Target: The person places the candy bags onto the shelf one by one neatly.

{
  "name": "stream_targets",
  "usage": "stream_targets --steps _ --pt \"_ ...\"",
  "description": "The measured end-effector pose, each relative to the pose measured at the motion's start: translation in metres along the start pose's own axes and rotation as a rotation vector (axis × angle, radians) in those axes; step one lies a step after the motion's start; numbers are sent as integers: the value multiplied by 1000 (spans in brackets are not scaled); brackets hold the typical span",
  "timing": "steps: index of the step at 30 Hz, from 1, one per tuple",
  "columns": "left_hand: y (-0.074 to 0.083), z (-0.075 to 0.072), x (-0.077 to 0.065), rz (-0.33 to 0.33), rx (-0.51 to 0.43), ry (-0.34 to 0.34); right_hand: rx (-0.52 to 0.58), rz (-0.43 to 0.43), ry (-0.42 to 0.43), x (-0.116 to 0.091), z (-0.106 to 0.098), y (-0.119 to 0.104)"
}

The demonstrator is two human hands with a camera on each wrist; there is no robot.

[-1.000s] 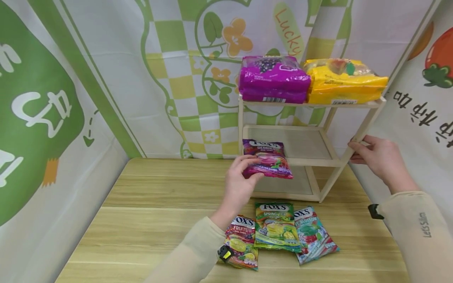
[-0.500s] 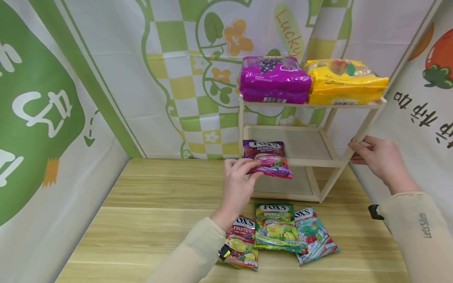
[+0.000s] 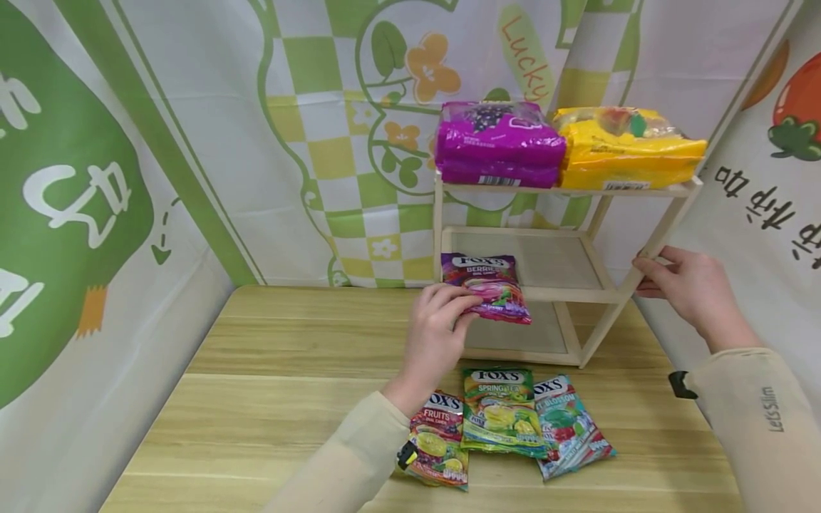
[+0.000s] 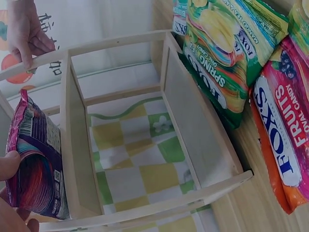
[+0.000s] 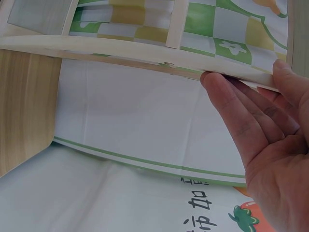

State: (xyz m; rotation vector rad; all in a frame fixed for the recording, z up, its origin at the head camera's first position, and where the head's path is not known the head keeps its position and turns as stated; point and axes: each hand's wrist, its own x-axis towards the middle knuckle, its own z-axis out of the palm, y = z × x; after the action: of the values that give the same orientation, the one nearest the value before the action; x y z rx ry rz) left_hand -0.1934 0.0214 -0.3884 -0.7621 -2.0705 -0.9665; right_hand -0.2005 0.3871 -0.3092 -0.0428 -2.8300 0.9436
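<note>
A purple candy bag [image 3: 492, 281] is pinched along its lower edge by the thumb and fingers of the left hand [image 3: 435, 333], at the left end of the middle shelf [image 3: 554, 260]. The right front post [image 3: 669, 217] is gripped by the right hand [image 3: 695, 291]. Two packs [image 3: 500, 153] are supported above; three candy bags [image 3: 503, 413] are seen on the table [image 3: 282, 349].

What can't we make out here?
- Head: lower left of the Berries bag, behind the left hand.
- Head: left edge of the blue bag, covered by the Spring Tea bag.
- Left wrist: much of that hand, cut off at the edge.
- Right wrist: some right hand fingertips, behind the shelf.
</note>
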Motion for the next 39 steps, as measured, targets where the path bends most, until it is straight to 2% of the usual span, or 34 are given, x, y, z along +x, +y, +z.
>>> stream_targets --steps 5,9,39 --pt "-1 1 0 77 15 -31 2 -4 3 0 0 1" --pt "-3 2 -1 104 17 -50 3 -5 -2 0 -1 2" --pt "-6 5 3 150 78 -44 -12 -6 2 1 -1 2"
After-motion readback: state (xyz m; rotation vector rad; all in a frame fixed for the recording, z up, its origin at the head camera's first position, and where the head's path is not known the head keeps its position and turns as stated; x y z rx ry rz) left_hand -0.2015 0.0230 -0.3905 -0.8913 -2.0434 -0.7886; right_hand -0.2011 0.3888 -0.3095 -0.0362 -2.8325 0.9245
